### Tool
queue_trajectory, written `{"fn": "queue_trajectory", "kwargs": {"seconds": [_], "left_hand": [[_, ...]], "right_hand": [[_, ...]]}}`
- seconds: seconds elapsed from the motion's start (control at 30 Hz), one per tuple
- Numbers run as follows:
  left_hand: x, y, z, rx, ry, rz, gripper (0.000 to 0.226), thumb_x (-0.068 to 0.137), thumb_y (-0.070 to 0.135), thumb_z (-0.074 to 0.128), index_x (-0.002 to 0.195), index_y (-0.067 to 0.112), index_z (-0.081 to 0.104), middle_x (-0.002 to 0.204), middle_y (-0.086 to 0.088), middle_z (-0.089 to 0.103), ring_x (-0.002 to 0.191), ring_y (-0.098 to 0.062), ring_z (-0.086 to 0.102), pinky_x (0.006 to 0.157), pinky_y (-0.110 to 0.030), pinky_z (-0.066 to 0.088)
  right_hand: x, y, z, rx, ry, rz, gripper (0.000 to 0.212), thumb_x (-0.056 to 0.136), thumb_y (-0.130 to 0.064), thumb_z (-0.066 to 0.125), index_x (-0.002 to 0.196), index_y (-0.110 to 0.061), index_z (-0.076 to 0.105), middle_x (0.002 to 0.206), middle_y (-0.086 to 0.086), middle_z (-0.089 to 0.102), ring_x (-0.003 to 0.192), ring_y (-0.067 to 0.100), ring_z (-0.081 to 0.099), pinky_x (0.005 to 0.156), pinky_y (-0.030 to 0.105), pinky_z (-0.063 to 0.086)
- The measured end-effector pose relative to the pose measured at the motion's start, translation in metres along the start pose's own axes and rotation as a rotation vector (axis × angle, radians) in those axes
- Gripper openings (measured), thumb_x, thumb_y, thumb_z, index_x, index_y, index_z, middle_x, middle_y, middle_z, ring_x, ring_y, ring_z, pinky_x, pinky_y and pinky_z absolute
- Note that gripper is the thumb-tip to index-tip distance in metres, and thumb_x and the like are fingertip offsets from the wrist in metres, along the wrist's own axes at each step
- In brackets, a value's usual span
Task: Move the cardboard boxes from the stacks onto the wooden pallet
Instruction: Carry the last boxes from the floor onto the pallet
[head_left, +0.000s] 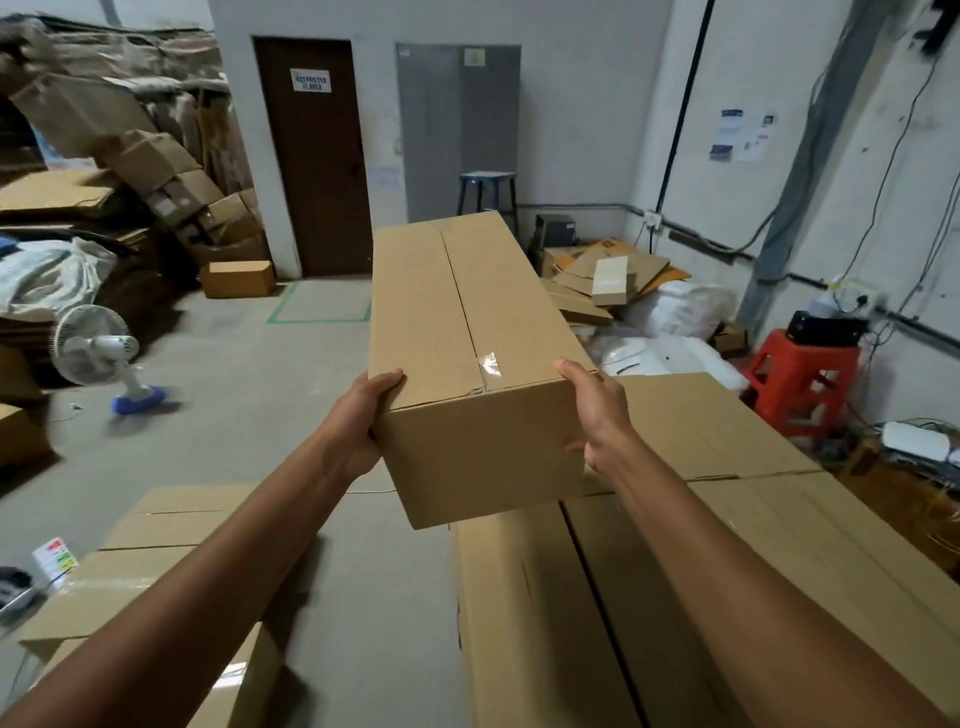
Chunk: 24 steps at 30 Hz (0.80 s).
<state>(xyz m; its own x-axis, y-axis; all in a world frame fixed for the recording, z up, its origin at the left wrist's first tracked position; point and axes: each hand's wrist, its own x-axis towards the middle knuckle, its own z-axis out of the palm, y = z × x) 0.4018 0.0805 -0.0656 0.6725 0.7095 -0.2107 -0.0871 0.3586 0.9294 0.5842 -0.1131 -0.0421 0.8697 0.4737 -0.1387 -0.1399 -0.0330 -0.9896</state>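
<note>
A white fan (91, 345) sits on the concrete floor (249, 395) at left. Behind it, a brown door (317, 171) bears 1 white sign (310, 80). A blue stool (487, 189) stands before a grey panel (457, 130). At right, a red stool (802, 379) carries a black box (826, 327), near white bags (680, 312).

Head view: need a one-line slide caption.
Left hand and right hand grip the near end of a long taped cardboard box, held above stacked boxes in a cluttered storeroom.
</note>
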Motion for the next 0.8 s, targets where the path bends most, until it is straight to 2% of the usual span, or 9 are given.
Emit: {"fn": "queue_trajectory", "kwargs": {"seconds": [0.17,0.23,0.33,0.4,0.43,0.57,0.63,0.7,0.8], "left_hand": [[0.069,-0.002,0.033,0.010,0.031,0.078,0.038,0.098,0.026,0.060,0.135,0.023,0.055,0.122,-0.002,0.071,0.111,-0.022,0.067,0.083,-0.035,0.053],[0.103,-0.005,0.040,0.013,0.023,0.097,0.037,0.099,0.023,0.058,0.135,0.022,0.055,0.122,-0.003,0.071,0.110,-0.022,0.067,0.084,-0.036,0.053],[0.158,-0.018,0.042,0.018,0.005,0.089,0.037,0.099,0.021,0.057,0.136,0.022,0.055,0.124,-0.003,0.071,0.114,-0.024,0.066,0.094,-0.040,0.053],[0.193,-0.030,0.041,0.019,0.011,0.074,0.039,0.099,0.022,0.058,0.137,0.022,0.053,0.125,-0.002,0.070,0.117,-0.024,0.065,0.098,-0.042,0.051],[0.208,-0.037,0.041,0.021,0.020,0.063,0.040,0.098,0.023,0.059,0.138,0.022,0.053,0.125,-0.002,0.070,0.118,-0.025,0.064,0.098,-0.041,0.051],[0.249,-0.070,0.040,0.037,0.047,0.007,0.039,0.099,0.025,0.059,0.137,0.024,0.052,0.125,-0.001,0.070,0.116,-0.023,0.065,0.094,-0.040,0.052],[0.263,-0.086,0.040,0.051,0.051,-0.015,0.039,0.100,0.027,0.058,0.138,0.025,0.051,0.127,0.000,0.068,0.116,-0.022,0.064,0.091,-0.038,0.052],[0.276,-0.101,0.037,0.058,0.058,-0.027,0.039,0.100,0.027,0.057,0.139,0.025,0.050,0.128,0.000,0.068,0.116,-0.021,0.064,0.088,-0.036,0.052],[0.292,-0.121,0.031,0.075,0.073,-0.031,0.039,0.100,0.025,0.058,0.138,0.025,0.051,0.129,-0.002,0.067,0.118,-0.023,0.063,0.093,-0.039,0.051]], "right_hand": [[0.078,0.001,-0.005,-0.007,-0.022,0.014,0.069,0.077,-0.053,0.072,0.138,-0.024,0.056,0.131,0.005,0.063,0.121,0.032,0.057,0.100,0.065,0.047],[0.112,0.003,-0.003,-0.016,-0.043,0.006,0.057,0.088,-0.044,0.070,0.140,-0.024,0.054,0.129,0.004,0.064,0.119,0.030,0.057,0.100,0.065,0.047],[0.166,0.012,0.004,-0.032,-0.043,0.019,0.031,0.095,-0.035,0.065,0.124,-0.024,0.062,0.119,-0.001,0.067,0.115,0.025,0.059,0.099,0.057,0.048],[0.199,0.023,0.010,-0.042,-0.051,0.025,0.035,0.095,-0.035,0.065,0.128,-0.022,0.062,0.120,-0.001,0.069,0.113,0.022,0.061,0.090,0.044,0.051],[0.213,0.031,0.012,-0.047,-0.051,0.041,0.042,0.094,-0.037,0.065,0.133,-0.022,0.060,0.124,0.000,0.068,0.114,0.021,0.061,0.090,0.043,0.051],[0.259,0.065,0.016,-0.042,-0.041,0.103,0.047,0.095,-0.032,0.066,0.140,-0.022,0.054,0.131,-0.002,0.062,0.118,0.020,0.054,0.100,0.047,0.044],[0.277,0.084,0.017,-0.048,-0.033,0.135,0.050,0.095,-0.032,0.066,0.142,-0.023,0.053,0.129,-0.004,0.062,0.123,0.022,0.052,0.106,0.055,0.043],[0.291,0.101,0.017,-0.043,-0.043,0.172,0.042,0.096,-0.030,0.065,0.137,-0.026,0.055,0.119,-0.006,0.063,0.122,0.022,0.053,0.106,0.058,0.044],[0.307,0.125,0.018,-0.028,-0.062,0.224,0.029,0.097,-0.031,0.064,0.125,-0.029,0.059,0.122,-0.002,0.066,0.118,0.026,0.058,0.102,0.061,0.047]]}}
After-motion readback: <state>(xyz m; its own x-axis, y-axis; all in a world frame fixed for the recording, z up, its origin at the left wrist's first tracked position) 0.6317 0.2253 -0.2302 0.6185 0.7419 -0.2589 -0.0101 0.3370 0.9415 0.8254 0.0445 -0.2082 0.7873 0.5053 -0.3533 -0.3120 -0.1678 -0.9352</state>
